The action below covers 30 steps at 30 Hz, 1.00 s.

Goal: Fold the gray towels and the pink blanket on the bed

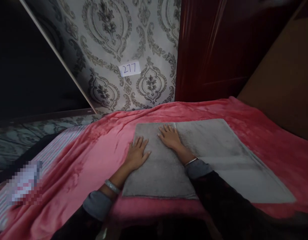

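A grey plush mat (159, 170) lies spread out on a pink blanket (106, 143). Near the mat's left edge, my left hand (137, 154) rests palm down with its fingers apart. Higher up and further right, my right hand (170, 136) presses flat on the mat, fingers spread, close to its far edge. A crease runs down the mat beside my right hand, and the part to the right of it looks lighter. Neither hand grips anything. My right forearm covers some of the mat's middle and near edge.
Behind the blanket stands a patterned wall (148, 43) bearing a paper label (130, 68) marked 277. A dark red panel (206, 50) rises at the back right, with a brown surface (281, 76) beside it. A large black screen (31, 66) is at left, above striped cloth (58, 146).
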Tool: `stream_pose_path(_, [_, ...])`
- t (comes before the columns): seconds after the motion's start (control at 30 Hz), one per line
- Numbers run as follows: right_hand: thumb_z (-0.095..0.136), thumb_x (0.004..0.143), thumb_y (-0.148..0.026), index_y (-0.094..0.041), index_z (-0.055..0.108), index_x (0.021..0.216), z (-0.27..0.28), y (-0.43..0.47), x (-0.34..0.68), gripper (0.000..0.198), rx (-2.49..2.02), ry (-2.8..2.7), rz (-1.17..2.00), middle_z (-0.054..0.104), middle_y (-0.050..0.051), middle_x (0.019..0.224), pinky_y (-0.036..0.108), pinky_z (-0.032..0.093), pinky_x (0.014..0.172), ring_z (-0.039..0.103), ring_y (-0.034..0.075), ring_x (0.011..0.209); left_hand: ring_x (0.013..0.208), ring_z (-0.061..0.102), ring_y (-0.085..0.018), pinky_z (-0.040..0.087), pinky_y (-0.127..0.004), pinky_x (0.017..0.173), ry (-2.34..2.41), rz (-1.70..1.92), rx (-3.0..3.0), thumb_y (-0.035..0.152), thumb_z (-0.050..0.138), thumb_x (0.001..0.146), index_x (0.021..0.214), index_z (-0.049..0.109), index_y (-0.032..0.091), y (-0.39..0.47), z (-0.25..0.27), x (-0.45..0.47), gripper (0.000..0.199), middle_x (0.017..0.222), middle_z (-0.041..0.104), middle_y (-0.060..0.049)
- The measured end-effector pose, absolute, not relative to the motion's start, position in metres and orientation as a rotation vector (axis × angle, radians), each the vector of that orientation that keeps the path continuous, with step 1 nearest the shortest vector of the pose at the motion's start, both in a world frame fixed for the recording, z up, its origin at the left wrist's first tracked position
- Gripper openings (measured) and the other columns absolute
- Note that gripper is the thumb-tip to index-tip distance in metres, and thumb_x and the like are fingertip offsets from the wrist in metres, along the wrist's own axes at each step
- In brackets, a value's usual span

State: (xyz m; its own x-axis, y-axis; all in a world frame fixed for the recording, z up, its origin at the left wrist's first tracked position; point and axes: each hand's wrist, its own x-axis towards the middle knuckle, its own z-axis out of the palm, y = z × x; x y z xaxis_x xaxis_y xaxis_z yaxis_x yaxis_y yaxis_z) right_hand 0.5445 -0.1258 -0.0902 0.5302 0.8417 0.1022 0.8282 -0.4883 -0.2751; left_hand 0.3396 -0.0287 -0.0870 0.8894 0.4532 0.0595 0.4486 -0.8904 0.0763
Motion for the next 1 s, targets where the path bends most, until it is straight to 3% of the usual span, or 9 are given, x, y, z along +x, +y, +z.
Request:
stream_pose_path(0.3, [0.032,0.104,-0.049,-0.025,0.034,0.156,-0.087,-0.147,0.543,0.058,-2.496,-1.473,0.105,0.025,0.009,0.165,0.053,0.019,0.119,0.021,0.030,0.151,0.152,0.022,-0.033,0.025,-0.061,0.118,0.690,0.186,2.992,0.049,0.040,0.098,0.154,0.036,0.020,-0.026,-0.087,0.341,0.063,0.163,0.028,-0.016])
stream_pose_path(0.67, [0.032,0.102,-0.050,-0.031,0.030,0.158,-0.112,-0.298,0.540,0.059,-2.735,-1.257,0.027,0.023,0.004,0.165,0.053,0.022,0.118,0.021,0.030,0.151,0.150,0.027,-0.036,0.030,-0.062,0.114,0.690,0.232,3.053,0.044,0.036,0.098,0.153,0.037,0.017,-0.022,-0.082,0.346,0.062,0.161,0.032,-0.018])
stream_pose_path(0.87, [0.035,0.102,-0.047,-0.024,0.038,0.155,-0.109,-0.385,0.571,0.057,-2.864,-0.719,0.003,0.028,0.009,0.163,0.054,0.022,0.118,0.024,0.031,0.150,0.152,0.022,-0.035,0.030,-0.062,0.114,0.732,0.182,3.077,0.043,0.033,0.098,0.154,0.036,0.018,-0.022,-0.077,0.351,0.062,0.164,0.027,-0.017])
stream_pose_path(1.0, [0.052,0.095,-0.036,-0.010,0.052,0.143,-0.104,-0.418,0.591,0.055,-2.600,-0.407,0.022,0.045,0.021,0.152,0.050,0.027,0.116,0.037,0.034,0.142,0.149,0.029,-0.036,0.029,-0.064,0.113,0.717,0.105,3.080,0.046,0.034,0.097,0.153,0.039,0.017,-0.028,-0.060,0.354,0.062,0.161,0.033,-0.019])
